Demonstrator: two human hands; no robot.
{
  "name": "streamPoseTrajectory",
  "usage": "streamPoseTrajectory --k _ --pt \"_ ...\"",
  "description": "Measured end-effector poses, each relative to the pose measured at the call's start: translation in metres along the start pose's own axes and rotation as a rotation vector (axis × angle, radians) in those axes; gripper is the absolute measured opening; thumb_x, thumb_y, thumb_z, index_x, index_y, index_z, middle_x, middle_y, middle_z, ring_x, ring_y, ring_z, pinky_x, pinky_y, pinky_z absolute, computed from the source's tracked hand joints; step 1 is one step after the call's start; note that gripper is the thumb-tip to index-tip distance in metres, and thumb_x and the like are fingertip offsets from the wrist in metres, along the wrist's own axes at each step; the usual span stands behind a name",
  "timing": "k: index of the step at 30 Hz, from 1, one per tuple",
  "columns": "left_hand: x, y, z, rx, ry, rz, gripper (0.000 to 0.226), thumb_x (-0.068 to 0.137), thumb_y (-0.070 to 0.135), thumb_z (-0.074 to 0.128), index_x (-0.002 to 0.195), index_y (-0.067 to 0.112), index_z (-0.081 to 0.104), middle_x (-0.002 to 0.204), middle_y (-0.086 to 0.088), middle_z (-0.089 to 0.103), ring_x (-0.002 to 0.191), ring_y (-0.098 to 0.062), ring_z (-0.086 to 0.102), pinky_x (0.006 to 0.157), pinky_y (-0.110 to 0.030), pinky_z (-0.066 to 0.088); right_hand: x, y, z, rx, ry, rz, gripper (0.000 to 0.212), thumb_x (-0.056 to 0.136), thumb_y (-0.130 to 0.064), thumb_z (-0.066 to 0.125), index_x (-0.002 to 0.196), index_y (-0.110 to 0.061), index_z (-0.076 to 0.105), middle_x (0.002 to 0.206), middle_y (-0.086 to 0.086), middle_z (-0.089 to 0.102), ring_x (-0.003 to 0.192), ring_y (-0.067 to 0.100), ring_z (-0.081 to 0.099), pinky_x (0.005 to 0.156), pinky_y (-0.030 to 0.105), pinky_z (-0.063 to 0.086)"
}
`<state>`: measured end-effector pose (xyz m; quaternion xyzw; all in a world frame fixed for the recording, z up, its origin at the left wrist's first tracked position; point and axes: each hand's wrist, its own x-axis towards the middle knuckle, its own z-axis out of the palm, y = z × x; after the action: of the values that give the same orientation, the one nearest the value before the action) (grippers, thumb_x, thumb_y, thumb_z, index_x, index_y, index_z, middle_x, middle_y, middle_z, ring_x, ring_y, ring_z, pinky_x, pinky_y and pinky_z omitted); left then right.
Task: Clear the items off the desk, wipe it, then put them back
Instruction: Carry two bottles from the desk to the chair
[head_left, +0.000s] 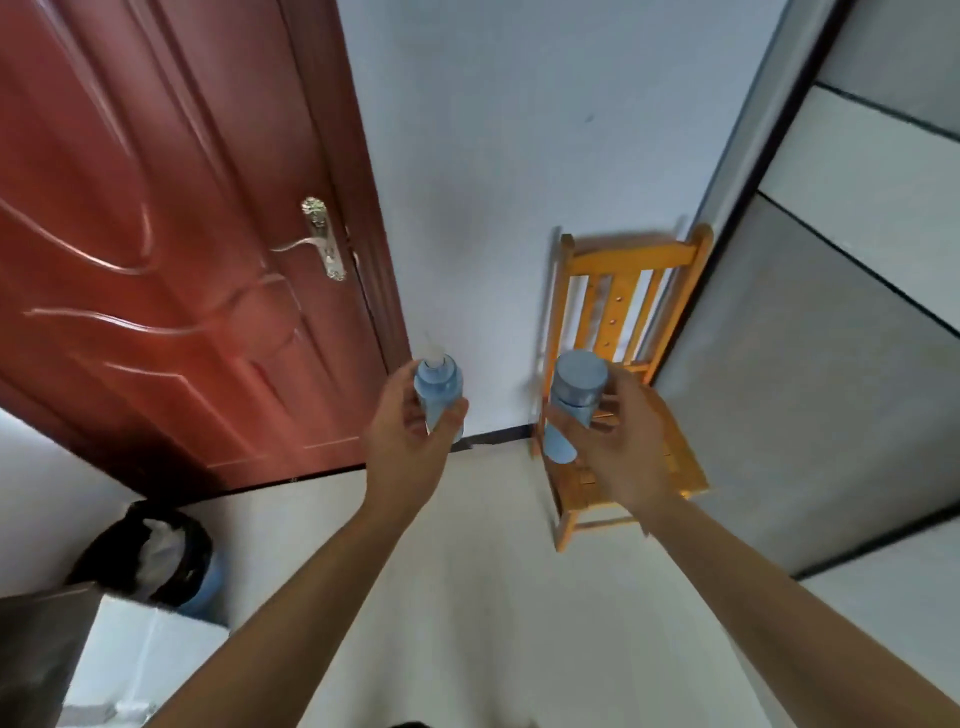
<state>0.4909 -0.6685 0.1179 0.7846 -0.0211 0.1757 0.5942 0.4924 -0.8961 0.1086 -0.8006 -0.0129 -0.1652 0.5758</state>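
My left hand (408, 441) grips a light blue pump bottle (438, 387) with a white nozzle on top, held upright in front of me. My right hand (618, 441) is closed around a blue bottle with a wide grey-blue cap (575, 384), also upright. Both arms reach forward over the pale floor, and the right-hand bottle hovers just in front of a small yellow wooden chair (670, 436). The desk itself is not in view. The picture is blurred by motion.
A red-brown door (171, 260) with a brass handle (322, 239) fills the left. A black-lined bin (150, 551) stands at lower left beside a white box (150, 654). A grey wardrobe (841, 338) runs along the right, and a white wall (519, 156) lies ahead.
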Motion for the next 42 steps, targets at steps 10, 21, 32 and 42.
streamPoseTrajectory --k 10,21,32,42 --pt "0.116 -0.053 0.177 -0.023 -0.228 -0.178 0.053 0.083 0.020 0.078 0.130 0.021 0.053 0.130 0.004 0.060 0.115 -0.017 0.061 0.099 -0.036 0.054 0.127 0.128 -0.068 -0.044 0.154 0.227 0.059 0.063 -0.065 0.079 0.114 -0.059 0.049 0.116 -0.025 0.062 0.104 -0.001 0.063 0.072 0.011 0.055" --pt "0.236 -0.140 0.345 0.158 -0.378 -0.273 0.051 0.080 0.030 0.080 0.123 0.030 0.053 0.124 0.009 0.063 0.105 -0.006 0.057 0.078 -0.003 0.043 0.281 0.275 -0.086 -0.135 0.217 0.485 0.063 0.073 -0.053 0.081 0.122 -0.053 0.043 0.112 -0.039 0.054 0.107 0.001 0.061 0.078 0.012 0.053" --pt "0.228 -0.298 0.474 0.315 -0.290 -0.385 0.047 0.084 0.035 0.075 0.124 0.021 0.055 0.109 0.024 0.063 0.095 0.003 0.062 0.087 -0.028 0.058 0.334 0.476 -0.083 -0.230 0.002 0.497 0.065 0.077 -0.034 0.086 0.125 -0.045 0.042 0.123 -0.021 0.055 0.113 0.004 0.057 0.088 0.013 0.050" --pt "0.213 -0.399 0.531 0.450 -0.309 -0.491 0.051 0.086 0.034 0.075 0.129 0.022 0.051 0.126 0.007 0.066 0.115 -0.015 0.063 0.098 -0.036 0.054 0.333 0.591 -0.044 -0.356 -0.131 0.439 0.068 0.079 -0.039 0.085 0.136 -0.027 0.049 0.131 -0.008 0.060 0.118 0.011 0.059 0.095 0.028 0.057"
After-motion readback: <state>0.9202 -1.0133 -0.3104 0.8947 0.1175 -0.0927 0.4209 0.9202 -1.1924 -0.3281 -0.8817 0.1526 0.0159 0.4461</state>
